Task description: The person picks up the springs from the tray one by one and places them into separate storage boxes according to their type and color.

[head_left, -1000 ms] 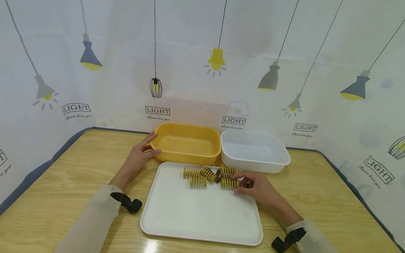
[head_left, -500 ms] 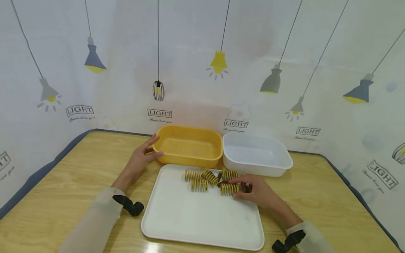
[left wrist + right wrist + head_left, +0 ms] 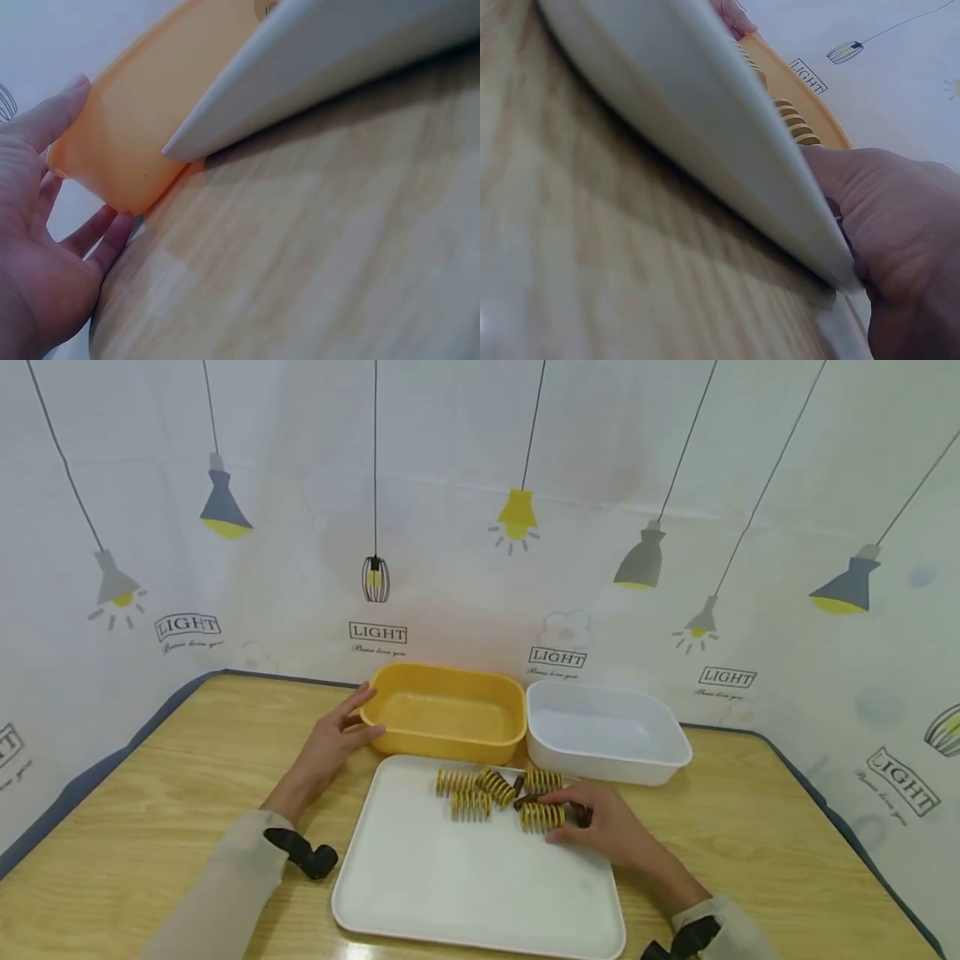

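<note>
Right hand [image 3: 609, 825] had shifted slightly left; half-curled, hold unclear. Nearest yellow spring [image 3: 542, 817] lay leftward, right of frame centre, long axis left-right. Left hand [image 3: 328, 745], farther, spread against orange bin [image 3: 442, 747].

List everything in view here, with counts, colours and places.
Springs: five, yellow, towards the tray's far edge
Small pieces: at least two, dark brown, among the springs
Tray: one, white, on the table
Bin: one, yellow, behind the tray
Bin: one, white, right of the yellow one
Table: one, pale wood, underneath
Backdrop: one, white, lamp-printed, behind
Sleeves: two, pale, on the forearms
Wrist mounts: two, black, at the cuffs
Left hand: one, touching the yellow bin
Right hand: one, at the right-hand springs
</note>
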### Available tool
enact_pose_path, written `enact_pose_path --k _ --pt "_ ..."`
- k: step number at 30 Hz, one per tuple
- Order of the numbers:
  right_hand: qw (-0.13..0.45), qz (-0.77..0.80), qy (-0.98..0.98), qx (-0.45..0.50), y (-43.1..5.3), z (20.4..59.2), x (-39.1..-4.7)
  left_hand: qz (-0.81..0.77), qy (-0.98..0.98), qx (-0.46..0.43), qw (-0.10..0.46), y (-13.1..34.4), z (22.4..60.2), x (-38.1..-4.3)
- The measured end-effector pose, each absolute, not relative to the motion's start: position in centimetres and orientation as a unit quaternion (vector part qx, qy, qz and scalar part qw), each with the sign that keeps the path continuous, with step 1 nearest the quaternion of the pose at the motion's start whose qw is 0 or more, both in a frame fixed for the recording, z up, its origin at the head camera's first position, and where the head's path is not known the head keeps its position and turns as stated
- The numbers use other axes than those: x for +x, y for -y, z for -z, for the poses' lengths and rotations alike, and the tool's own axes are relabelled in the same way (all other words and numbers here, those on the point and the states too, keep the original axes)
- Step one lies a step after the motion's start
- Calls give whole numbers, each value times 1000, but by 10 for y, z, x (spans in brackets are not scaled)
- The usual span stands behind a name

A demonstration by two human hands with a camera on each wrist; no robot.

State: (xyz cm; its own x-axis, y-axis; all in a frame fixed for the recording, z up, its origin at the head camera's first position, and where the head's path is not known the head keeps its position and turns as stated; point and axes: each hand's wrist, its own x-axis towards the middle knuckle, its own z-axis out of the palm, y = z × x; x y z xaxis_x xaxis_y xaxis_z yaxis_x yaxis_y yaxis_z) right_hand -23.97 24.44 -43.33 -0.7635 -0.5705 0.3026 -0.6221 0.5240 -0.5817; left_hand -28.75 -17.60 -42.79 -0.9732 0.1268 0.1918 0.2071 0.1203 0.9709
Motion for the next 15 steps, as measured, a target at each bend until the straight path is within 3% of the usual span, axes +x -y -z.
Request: enact_pose_path --k 15 --pt "15 -349 887 301 -244 431 -234 650 750 -114 28 176 424 -286"
